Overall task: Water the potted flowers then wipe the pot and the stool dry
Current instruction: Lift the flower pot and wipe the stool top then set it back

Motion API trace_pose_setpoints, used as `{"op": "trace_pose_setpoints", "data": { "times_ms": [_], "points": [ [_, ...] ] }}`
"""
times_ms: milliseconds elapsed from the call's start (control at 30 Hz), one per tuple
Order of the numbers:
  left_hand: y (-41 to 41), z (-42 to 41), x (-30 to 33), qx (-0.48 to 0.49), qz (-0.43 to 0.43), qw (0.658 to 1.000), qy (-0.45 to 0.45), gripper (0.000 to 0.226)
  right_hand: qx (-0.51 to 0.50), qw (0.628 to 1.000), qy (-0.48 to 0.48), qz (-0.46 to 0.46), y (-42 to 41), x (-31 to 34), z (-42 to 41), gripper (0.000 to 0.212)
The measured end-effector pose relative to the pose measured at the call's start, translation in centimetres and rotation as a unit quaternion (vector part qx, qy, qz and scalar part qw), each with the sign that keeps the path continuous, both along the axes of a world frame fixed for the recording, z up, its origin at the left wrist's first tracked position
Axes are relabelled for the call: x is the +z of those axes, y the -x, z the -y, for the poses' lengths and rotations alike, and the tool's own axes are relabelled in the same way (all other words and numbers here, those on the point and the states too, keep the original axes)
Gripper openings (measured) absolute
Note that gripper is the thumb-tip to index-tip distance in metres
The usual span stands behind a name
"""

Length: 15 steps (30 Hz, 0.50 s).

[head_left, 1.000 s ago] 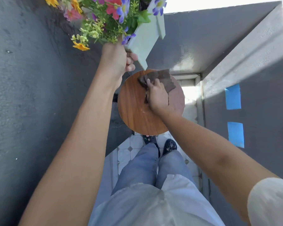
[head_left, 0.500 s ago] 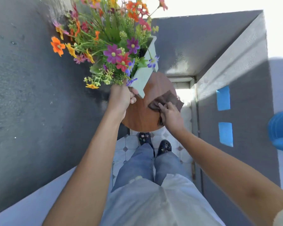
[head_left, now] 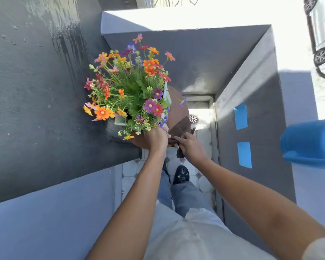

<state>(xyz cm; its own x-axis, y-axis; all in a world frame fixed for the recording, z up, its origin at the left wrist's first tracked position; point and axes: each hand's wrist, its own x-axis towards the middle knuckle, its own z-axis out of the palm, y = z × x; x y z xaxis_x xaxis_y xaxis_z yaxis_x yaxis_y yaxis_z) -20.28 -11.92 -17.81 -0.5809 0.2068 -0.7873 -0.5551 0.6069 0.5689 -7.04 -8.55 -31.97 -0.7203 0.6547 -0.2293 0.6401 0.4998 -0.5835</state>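
Returning to the stool (head_left: 176, 109), the pot (head_left: 164, 114) now sits lower, left hand (head_left: 155, 137) fingers gripping it; right hand (head_left: 190, 146) fingers clutch the cloth (head_left: 179, 128), wiping apparently complete.

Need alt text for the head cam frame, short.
Seen from above, a person's left hand grips a pale square pot of colourful flowers at a round brown wooden stool, while the right hand holds a dark brown cloth on the stool's edge. A blue watering can sits at right.
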Motion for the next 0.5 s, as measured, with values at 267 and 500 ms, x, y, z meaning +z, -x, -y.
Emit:
{"op": "trace_pose_setpoints", "data": {
  "times_ms": [267,500],
  "points": [
    [-4.5,-1.1,0.6,0.058,0.073,0.995,-0.034,0.04,-0.215,0.959,0.159,-0.099,-3.5,3.0,1.6,0.03],
    [-5.6,-1.0,1.1,0.018,0.105,0.993,-0.047,0.038,-0.339,0.912,0.172,-0.152,-6.6,8.4,3.7,0.028]
  ]
}}
